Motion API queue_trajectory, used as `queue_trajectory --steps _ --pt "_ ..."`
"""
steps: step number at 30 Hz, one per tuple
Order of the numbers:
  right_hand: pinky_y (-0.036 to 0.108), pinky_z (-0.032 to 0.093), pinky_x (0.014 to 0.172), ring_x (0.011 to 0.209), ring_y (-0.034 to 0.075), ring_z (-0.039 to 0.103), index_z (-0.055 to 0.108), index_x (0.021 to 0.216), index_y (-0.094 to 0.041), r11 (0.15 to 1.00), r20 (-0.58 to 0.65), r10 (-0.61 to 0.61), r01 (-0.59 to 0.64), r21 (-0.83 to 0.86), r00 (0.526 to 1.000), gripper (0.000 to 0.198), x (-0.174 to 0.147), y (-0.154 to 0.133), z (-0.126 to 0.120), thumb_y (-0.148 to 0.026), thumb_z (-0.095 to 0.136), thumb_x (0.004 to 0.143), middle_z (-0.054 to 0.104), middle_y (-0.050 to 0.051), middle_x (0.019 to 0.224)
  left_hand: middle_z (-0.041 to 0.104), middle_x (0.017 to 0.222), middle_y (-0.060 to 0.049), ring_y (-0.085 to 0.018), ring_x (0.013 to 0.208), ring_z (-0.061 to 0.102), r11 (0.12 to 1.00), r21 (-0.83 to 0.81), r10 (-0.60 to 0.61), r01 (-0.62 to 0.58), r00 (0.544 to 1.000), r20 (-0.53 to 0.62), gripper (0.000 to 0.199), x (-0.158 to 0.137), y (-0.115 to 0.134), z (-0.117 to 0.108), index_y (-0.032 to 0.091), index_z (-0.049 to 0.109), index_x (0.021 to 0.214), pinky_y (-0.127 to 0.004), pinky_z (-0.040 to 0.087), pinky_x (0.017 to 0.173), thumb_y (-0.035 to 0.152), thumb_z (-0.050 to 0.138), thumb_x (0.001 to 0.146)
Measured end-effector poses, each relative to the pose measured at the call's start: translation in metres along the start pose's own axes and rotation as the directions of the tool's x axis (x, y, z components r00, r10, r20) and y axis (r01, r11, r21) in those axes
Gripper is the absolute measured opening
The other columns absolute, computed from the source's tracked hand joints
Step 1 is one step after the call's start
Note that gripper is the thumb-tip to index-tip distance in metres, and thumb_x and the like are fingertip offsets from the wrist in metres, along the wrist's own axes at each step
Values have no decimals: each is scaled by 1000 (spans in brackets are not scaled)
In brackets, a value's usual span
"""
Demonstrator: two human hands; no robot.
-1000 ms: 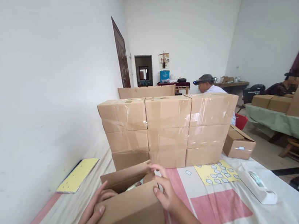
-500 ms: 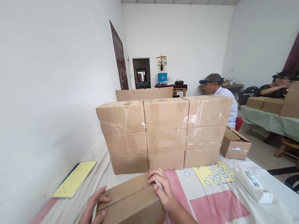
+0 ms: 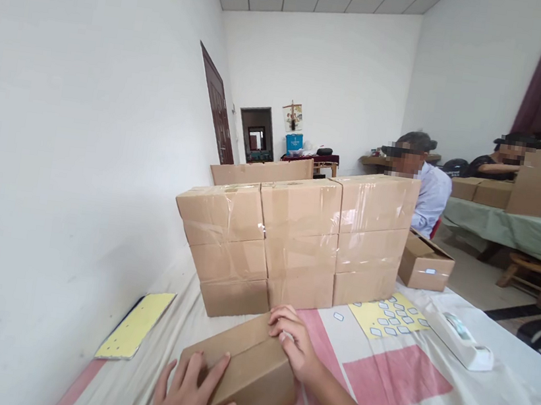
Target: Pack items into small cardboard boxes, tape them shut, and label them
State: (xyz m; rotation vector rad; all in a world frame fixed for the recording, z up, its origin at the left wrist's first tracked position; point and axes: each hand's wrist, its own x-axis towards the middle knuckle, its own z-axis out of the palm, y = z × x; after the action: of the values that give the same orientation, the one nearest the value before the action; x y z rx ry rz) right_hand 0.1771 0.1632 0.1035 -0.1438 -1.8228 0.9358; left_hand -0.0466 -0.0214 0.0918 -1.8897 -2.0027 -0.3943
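Note:
A closed brown cardboard box (image 3: pixel 254 381) lies on the cloth right in front of me, with a seam running along its top. My left hand (image 3: pixel 191 388) rests on the near left part of the top, its fingers spread apart. At the far right end, my right hand (image 3: pixel 293 341) has its fingers curled over the box's edge and grips it. Just beyond stands a stack of taped cardboard boxes (image 3: pixel 300 243), three wide and three high.
A yellow sticker sheet (image 3: pixel 388 316) lies right of the stack, beside a white device (image 3: pixel 461 340). Another yellow sheet (image 3: pixel 137 328) is near the left wall. An open box (image 3: pixel 425 269) stands behind. Two people sit farther back, one by a green-covered table (image 3: pixel 511 227).
My left hand has moved from the box's left end onto its top, fingers now spread. My right hand stays put. The person in the white shirt has shifted right, and the box beside them is more open.

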Motion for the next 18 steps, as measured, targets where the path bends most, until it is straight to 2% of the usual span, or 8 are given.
queue_trajectory --steps 3,9,18 --pt "45 44 95 107 27 56 64 84 -22 1000 3 -8 8 -4 1000 39 0 1 0 -48 43 102 63 9 99 67 127 -13 -36 115 66 1000 5 -24 24 999 25 57 -1 2 7 46 55 142 -61 48 99 62 61 88" --pt "46 44 95 107 27 56 64 84 -21 1000 0 -20 20 -7 1000 38 -1 1 0 -46 42 102 62 9 98 66 131 -15 -37 119 65 998 -41 -51 56 993 103 57 2 0 0 48 56 141 -62 48 100 65 60 87" --pt "46 45 93 106 27 56 64 82 -22 1000 2 -15 15 -1 1000 36 0 0 0 -46 45 101 62 9 98 68 127 -14 -37 114 67 997 -52 -60 65 995 85 59 2 -4 1 48 57 139 -54 53 95 66 64 84"
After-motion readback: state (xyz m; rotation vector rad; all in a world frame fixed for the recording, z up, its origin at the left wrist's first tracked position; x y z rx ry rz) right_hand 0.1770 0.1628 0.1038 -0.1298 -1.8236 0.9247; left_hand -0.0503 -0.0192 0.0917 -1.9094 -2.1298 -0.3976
